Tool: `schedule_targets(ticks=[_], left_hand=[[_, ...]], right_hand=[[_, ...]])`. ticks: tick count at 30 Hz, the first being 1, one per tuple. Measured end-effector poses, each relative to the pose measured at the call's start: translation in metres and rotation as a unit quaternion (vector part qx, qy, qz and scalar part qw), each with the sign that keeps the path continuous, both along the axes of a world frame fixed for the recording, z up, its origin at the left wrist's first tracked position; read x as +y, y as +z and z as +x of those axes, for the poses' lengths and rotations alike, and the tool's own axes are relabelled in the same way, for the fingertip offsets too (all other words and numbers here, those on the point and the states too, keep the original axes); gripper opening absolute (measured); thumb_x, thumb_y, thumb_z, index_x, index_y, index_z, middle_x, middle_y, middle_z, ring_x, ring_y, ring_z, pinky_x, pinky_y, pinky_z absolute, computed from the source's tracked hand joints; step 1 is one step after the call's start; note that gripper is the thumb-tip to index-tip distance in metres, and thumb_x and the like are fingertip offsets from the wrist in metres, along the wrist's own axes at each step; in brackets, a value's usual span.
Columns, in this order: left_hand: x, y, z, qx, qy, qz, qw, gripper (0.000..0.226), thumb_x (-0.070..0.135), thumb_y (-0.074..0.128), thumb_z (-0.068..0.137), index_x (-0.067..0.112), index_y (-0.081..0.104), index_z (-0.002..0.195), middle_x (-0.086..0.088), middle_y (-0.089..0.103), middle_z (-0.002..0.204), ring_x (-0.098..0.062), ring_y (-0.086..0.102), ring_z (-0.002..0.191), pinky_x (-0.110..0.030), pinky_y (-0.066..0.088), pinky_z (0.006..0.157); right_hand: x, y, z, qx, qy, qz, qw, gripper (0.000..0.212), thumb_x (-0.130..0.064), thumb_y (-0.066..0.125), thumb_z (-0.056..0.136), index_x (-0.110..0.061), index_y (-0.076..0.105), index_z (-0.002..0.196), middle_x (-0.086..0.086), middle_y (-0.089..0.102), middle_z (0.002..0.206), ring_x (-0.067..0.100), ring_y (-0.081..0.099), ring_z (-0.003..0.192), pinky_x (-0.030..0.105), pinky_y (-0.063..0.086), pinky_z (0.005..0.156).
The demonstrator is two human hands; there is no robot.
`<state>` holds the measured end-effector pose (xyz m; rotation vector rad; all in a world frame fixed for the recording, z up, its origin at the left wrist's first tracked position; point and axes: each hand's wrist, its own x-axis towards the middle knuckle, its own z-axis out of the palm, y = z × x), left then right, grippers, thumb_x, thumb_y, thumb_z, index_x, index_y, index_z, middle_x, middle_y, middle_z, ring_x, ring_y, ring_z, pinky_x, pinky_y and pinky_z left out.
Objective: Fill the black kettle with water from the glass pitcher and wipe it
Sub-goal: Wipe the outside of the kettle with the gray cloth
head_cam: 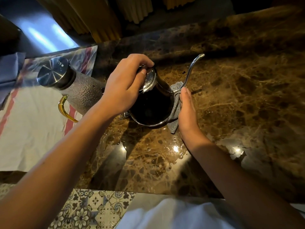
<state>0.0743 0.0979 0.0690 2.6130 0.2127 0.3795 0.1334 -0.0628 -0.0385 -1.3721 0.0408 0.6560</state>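
The black kettle point(151, 108) with a thin silver gooseneck spout point(191, 70) stands on the brown marble counter point(239, 96). My left hand point(123, 86) grips the kettle's top, fingers curled over its shiny lid point(149, 80). My right hand point(187, 111) presses a grey cloth point(175, 106) flat against the kettle's right side, fingers straight. The textured glass pitcher point(80, 93), with a steel lid and amber handle, stands to the left of the kettle on a towel.
A white towel with red stripes point(33, 121) covers the counter's left part. A steel surface point(46, 35) lies at the back left, yellow curtains point(102, 19) behind. The counter's front edge point(148, 192) is near my body, patterned floor tiles below.
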Motion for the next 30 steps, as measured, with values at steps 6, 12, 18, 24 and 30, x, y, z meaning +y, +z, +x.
schedule_targets(ticks=[6,12,18,24,30], left_hand=[[-0.002,-0.005,0.001,-0.014,0.015,0.021,1.0,0.035,0.019,0.041,0.104,0.011,0.058,0.133,-0.004,0.063,0.129,-0.019,0.057,0.119,-0.032,0.045,0.098],[-0.003,-0.005,0.001,-0.016,0.017,0.027,0.999,0.034,0.018,0.041,0.104,0.011,0.059,0.132,-0.004,0.064,0.129,-0.019,0.058,0.119,-0.028,0.042,0.097],[-0.004,-0.007,0.001,-0.024,0.039,0.03,0.999,0.033,0.019,0.042,0.105,0.012,0.058,0.133,-0.003,0.064,0.129,-0.017,0.058,0.119,-0.03,0.045,0.097],[-0.002,-0.007,0.002,-0.022,0.033,0.033,0.999,0.034,0.02,0.041,0.105,0.013,0.058,0.133,-0.003,0.063,0.129,-0.015,0.057,0.118,-0.026,0.042,0.096],[-0.003,-0.008,0.002,-0.03,0.037,0.029,0.998,0.038,0.021,0.041,0.106,0.013,0.056,0.139,-0.001,0.063,0.133,-0.014,0.058,0.12,-0.025,0.043,0.098]], right_hand=[[-0.016,-0.011,-0.052,-0.045,0.046,0.005,0.998,0.066,-0.049,0.044,0.105,-0.036,0.017,0.164,-0.024,0.025,0.162,-0.003,0.024,0.15,0.028,0.023,0.124],[-0.008,-0.006,-0.034,-0.014,0.052,-0.009,0.998,0.063,-0.054,0.042,0.107,-0.04,0.017,0.163,-0.014,0.023,0.17,0.003,0.023,0.153,0.03,0.024,0.122],[-0.006,-0.006,-0.038,-0.13,0.099,-0.071,0.984,0.069,-0.05,0.043,0.105,-0.035,0.012,0.165,-0.014,0.018,0.171,-0.004,0.018,0.151,0.035,0.022,0.128],[-0.012,0.01,-0.065,-0.264,0.134,-0.03,0.955,0.067,-0.053,0.032,0.105,-0.027,0.018,0.165,-0.014,0.007,0.173,-0.009,0.001,0.156,0.018,0.01,0.126],[0.013,0.057,-0.038,-0.307,0.132,-0.001,0.943,0.063,-0.045,0.032,0.109,-0.023,0.019,0.165,-0.007,0.011,0.174,-0.002,0.005,0.158,0.021,0.009,0.127]])
